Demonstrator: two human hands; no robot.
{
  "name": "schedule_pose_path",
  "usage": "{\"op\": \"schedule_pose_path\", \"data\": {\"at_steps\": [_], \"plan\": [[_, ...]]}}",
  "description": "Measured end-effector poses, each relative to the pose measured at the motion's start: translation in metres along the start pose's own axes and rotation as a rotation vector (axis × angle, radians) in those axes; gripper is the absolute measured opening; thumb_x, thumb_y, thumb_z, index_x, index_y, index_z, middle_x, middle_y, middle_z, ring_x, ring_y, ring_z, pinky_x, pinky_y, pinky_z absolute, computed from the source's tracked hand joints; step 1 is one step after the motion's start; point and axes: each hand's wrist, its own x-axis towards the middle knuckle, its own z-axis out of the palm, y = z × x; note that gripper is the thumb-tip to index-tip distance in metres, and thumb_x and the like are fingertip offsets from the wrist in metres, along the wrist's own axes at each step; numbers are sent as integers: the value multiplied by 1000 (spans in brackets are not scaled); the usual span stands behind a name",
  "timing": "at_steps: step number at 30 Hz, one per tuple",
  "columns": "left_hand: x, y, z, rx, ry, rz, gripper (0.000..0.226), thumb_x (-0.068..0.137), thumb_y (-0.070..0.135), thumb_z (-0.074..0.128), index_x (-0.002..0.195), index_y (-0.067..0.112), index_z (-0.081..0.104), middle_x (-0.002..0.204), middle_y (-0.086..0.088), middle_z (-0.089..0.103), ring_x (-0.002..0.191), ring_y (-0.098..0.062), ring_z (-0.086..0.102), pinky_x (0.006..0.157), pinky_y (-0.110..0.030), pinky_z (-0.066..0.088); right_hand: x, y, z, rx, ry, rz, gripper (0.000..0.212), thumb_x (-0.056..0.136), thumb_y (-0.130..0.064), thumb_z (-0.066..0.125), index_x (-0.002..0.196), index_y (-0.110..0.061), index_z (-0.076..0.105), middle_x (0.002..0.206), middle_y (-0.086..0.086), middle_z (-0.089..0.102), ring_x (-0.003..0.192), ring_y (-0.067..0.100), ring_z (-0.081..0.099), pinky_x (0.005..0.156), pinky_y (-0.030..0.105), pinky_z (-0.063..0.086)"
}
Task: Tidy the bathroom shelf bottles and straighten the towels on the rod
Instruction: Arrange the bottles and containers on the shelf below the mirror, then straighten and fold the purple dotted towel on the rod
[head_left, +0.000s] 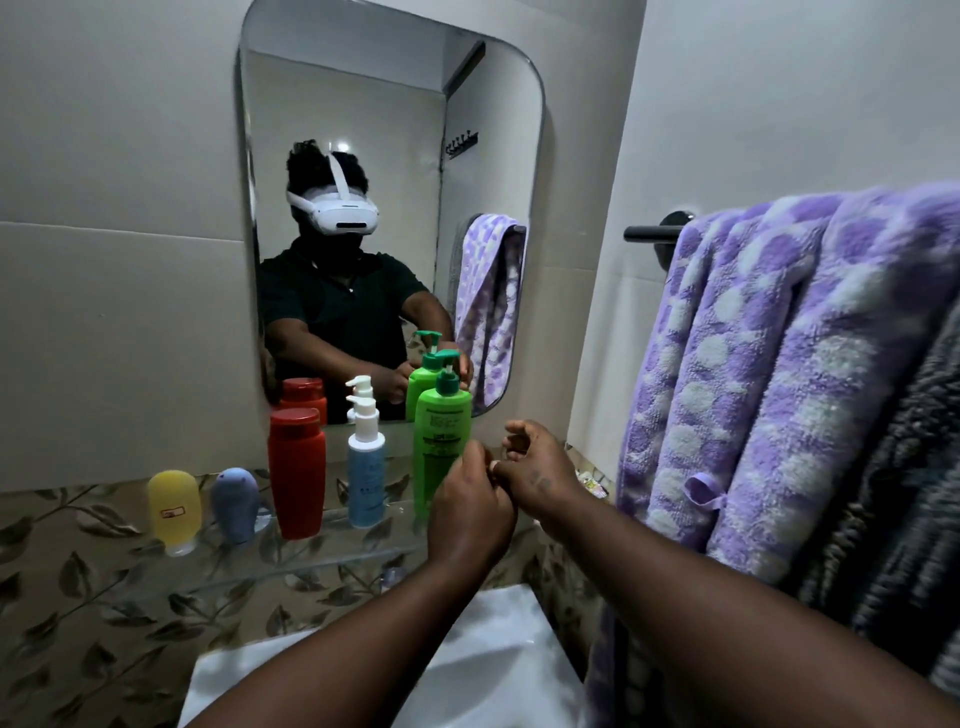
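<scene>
On the glass shelf under the mirror, several bottles stand upright in a row. From left to right they are a squat yellow bottle, a blue-grey bottle, a red bottle, a light blue pump bottle and a green pump bottle. My left hand is curled just in front of the green bottle's lower right and hides part of it. My right hand touches the left, fingers bent and empty. A purple dotted towel and a dark grey towel hang bunched on the black rod.
A white sink lies below my forearms. The mirror reflects a person with a headset, the bottles and the towel. Leaf-patterned tiles run behind the shelf. Small items sit in the corner, right of the shelf.
</scene>
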Motion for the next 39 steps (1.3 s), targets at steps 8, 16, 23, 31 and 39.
{"op": "schedule_pose_path", "data": {"at_steps": [8, 16, 23, 31, 39], "plan": [[17, 38, -12, -80, -67, 243, 18, 89, 17, 58, 104, 22, 50, 100, -6, 67, 89, -31, 64, 68, -43, 52, -24, -40, -23, 65, 138, 0, 55, 87, 0, 69, 138, -8, 51, 124, 11, 66, 117, 24, 66, 108, 40, 50], [21, 83, -25, -176, -150, 374, 30, 81, 11, 60, 104, 23, 43, 91, 4, 52, 74, -24, 47, 56, -35, 27, -66, -76, -64, -4, 306, 2, 59, 85, 0, 67, 137, -20, 52, 124, -1, 59, 122, 14, 57, 102, 42, 54], [29, 110, -32, -266, -143, 413, 30, 81, 9, 56, 109, 12, 47, 95, -7, 59, 82, -31, 53, 63, -37, 36, -92, -107, -86, -67, 346, -53, 59, 87, 0, 66, 141, -18, 49, 130, 4, 59, 124, 18, 58, 108, 37, 49], [36, 148, -26, -419, -125, 339, 18, 97, 32, 58, 103, 19, 47, 92, -2, 63, 79, -28, 57, 63, -35, 33, -109, -134, -116, -265, 450, -207, 49, 92, -8, 64, 138, -22, 54, 134, 2, 64, 126, 11, 59, 111, 30, 46], [26, 191, -24, -531, -220, 139, 26, 100, 27, 54, 122, 19, 42, 90, 0, 61, 80, -27, 57, 61, -36, 34, -123, -145, -149, -334, 508, -234, 50, 87, -13, 70, 135, -19, 56, 130, 3, 66, 122, 15, 61, 109, 36, 47]]}}
